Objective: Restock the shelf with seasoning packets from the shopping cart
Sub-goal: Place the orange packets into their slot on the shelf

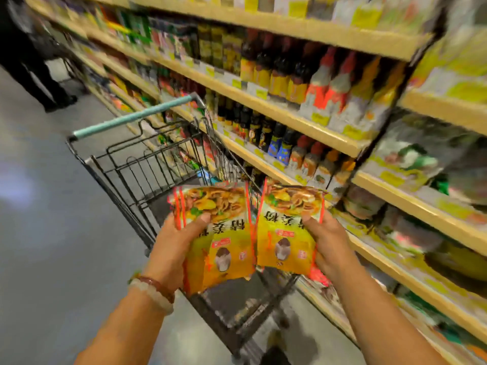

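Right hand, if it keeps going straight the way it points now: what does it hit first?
The right hand grips a packet and points up and ahead toward the shelf. Likely first contact: that shelf's edge or the bottles on it, packet leading. Depth is unclear; the cart lies left of that line.

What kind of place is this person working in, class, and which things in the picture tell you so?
Most likely a grocery store aisle: long shelves with price tags hold rows of sauce bottles, a wire shopping cart stands beside them, and each hand grips yellow seasoning packets.
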